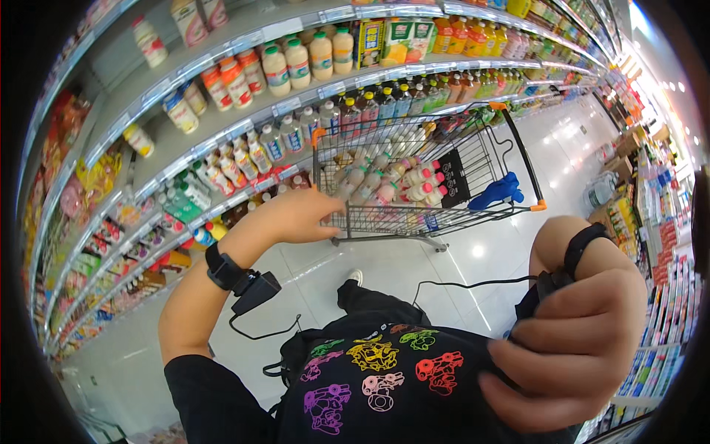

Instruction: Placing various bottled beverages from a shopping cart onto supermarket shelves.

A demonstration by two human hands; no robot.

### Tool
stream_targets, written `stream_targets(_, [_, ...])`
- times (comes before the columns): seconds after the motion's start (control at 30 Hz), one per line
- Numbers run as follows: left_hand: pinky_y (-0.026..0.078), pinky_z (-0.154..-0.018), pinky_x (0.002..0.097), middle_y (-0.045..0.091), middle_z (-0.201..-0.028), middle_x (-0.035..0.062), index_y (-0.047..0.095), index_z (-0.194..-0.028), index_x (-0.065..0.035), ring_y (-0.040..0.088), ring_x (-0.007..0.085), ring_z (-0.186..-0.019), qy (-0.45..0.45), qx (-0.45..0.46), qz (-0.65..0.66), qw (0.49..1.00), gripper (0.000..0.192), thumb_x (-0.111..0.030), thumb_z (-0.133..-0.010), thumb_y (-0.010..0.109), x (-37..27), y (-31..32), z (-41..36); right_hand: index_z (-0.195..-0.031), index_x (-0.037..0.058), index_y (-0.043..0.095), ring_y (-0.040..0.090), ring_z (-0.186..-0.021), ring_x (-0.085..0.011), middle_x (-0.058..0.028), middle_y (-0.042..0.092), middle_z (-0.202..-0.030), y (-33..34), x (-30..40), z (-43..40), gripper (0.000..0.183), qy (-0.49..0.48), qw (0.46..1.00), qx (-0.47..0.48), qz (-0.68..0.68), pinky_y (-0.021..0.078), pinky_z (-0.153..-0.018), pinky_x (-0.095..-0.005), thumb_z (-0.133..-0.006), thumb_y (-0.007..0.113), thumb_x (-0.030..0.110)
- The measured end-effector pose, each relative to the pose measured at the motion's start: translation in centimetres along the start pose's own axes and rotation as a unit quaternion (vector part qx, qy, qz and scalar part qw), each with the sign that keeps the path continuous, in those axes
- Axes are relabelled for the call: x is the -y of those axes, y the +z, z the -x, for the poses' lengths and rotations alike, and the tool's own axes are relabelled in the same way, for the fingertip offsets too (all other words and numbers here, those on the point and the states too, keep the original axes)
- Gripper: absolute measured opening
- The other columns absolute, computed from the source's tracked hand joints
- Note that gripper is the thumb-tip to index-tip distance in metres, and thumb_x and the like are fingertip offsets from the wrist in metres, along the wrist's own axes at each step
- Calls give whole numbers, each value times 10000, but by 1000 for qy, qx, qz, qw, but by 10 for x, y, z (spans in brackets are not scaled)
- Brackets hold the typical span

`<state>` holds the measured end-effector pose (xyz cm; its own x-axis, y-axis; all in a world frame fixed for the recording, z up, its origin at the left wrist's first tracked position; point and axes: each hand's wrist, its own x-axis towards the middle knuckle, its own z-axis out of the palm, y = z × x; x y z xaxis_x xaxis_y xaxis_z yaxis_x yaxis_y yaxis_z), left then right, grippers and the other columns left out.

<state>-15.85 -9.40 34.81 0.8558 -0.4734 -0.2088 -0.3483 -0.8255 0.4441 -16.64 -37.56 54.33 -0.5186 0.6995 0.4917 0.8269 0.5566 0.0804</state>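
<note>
A wire shopping cart [377, 210] stands beside the shelves, its black handle bar [524, 150] with orange ends on the right. My left hand [302, 216] is at the cart's near left corner, thumb apart from the fingers; whether it grips the wire is unclear. Inside the cart lie several drink bottles with red caps [422, 183] and others with pale caps [355, 180]. A blue bundle [496, 191] rests by the handle, next to a black panel [454, 175]. Close to the camera, my right hand [577, 344] is blurred, fingers curled and palm hidden.
Curved-looking shelves [222, 61] of drinks run along the left and far side, with green-capped bottles [299, 64] and juice cartons [402, 41]. Tiled floor [466, 261] lies below. Stacked goods [615, 211] line the right. Cables hang from black devices at both wrists.
</note>
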Motion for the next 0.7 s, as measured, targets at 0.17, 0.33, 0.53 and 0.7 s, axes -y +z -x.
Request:
stream_targets(0.17, [455,-670,357,603,-824,97,555,-968,-59,580,258,-764,-36,-24,89,995,299,-266,-753,580,-15,29,35,-750,134,580,464,-403,-50,19,565,-581,17,21,28,27,-109,939,-291,-147,304,-386,-142,-753,565,112])
stream_targets(0.33, [449,-724,341,596,-876,118,546,-987,-32,576,248,-828,-49,2,59,997,289,-219,-770,585,-49,49,46,-971,49,513,453,-394,-59,19,596,-656,15,41,49,233,-108,936,-289,-169,319,-366,-160,-744,561,65])
stream_targets(0.53, [455,-728,336,597,-864,123,547,-980,-31,581,244,-815,-43,34,82,995,281,-217,-772,582,-49,61,10,-1063,93,499,429,-379,-79,-17,577,-615,36,30,71,320,-121,881,-400,-221,314,-353,-182,-752,550,36])
stream_targets(0.7, [459,-713,327,601,-844,111,546,-976,-28,588,223,-795,-13,31,118,992,273,-207,-773,581,-10,76,-49,-1008,146,549,457,-451,-112,-26,543,-631,54,-21,125,296,-30,920,-352,-169,322,-398,-218,-728,620,79])
